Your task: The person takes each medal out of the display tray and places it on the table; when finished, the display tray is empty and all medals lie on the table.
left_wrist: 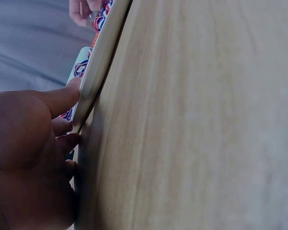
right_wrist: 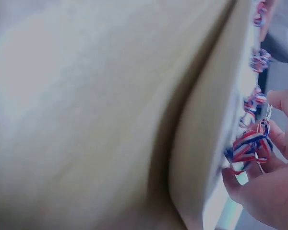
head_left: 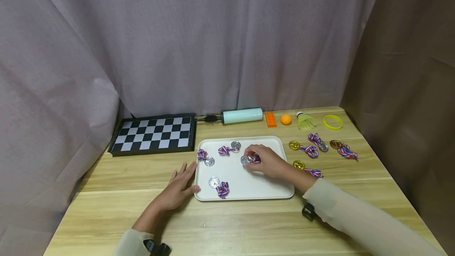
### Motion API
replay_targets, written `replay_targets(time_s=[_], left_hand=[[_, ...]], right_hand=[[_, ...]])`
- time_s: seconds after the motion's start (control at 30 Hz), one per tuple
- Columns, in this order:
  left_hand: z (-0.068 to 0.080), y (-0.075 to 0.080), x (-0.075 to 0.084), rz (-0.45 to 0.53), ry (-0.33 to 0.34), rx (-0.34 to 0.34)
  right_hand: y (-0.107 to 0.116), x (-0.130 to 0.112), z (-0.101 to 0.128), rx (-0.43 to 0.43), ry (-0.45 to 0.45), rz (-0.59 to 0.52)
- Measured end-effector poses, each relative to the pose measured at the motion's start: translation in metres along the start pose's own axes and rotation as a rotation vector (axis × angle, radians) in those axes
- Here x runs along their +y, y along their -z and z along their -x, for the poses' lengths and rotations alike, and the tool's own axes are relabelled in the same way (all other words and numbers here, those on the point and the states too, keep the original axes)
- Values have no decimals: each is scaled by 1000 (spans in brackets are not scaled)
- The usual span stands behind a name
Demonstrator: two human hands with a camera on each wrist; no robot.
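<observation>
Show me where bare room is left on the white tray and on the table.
On the white rectangular tray, the near right part is bare, below the right hand. The wooden table is bare along its near edge. Crowded: tray's far and left parts, and right of the tray, with ribboned gold medals.

The table point(head_left: 249, 224) is pale wood with a visible grain and a smooth, matt finish. On it sits a white tray point(head_left: 249, 191) that looks like smooth plastic with a faint sheen. The silver medal point(head_left: 245, 160) pinched in the right hand point(head_left: 268, 163) is shiny, metallic-looking, and its ribbon point(right_wrist: 247, 151) is woven cloth in red, white and blue. The gold medals point(head_left: 294, 145) beside the tray gleam the same way. The chessboard point(head_left: 153, 133) has a glossy surface. The curtain point(head_left: 213, 38) behind is soft, matt fabric hanging in folds.
</observation>
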State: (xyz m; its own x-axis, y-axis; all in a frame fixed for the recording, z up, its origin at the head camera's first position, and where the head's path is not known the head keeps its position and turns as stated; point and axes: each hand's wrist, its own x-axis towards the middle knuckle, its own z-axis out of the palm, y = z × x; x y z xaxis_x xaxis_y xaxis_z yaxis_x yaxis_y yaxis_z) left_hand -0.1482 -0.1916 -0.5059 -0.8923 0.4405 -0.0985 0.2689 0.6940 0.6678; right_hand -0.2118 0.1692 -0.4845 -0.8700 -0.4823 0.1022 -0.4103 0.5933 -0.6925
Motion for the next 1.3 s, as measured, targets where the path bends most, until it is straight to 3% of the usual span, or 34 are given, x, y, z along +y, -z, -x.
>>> replay_targets(time_s=[0.17,0.37,0.6,0.87,1.3], left_hand=[[0,-1,0,-3,-9,9],[-1,0,-1,-16,21,-23],[-1,1,-1,-18,28,-30],[-1,1,-1,-15,24,-30],[-1,0,-2,-15,8,-10]], right_hand=[[19,-1,22,24,-62,-83],[48,5,59,136,-109,-65],[86,28,103,223,-228,7],[114,72,141,241,-353,170],[116,109,146,227,-268,234]])
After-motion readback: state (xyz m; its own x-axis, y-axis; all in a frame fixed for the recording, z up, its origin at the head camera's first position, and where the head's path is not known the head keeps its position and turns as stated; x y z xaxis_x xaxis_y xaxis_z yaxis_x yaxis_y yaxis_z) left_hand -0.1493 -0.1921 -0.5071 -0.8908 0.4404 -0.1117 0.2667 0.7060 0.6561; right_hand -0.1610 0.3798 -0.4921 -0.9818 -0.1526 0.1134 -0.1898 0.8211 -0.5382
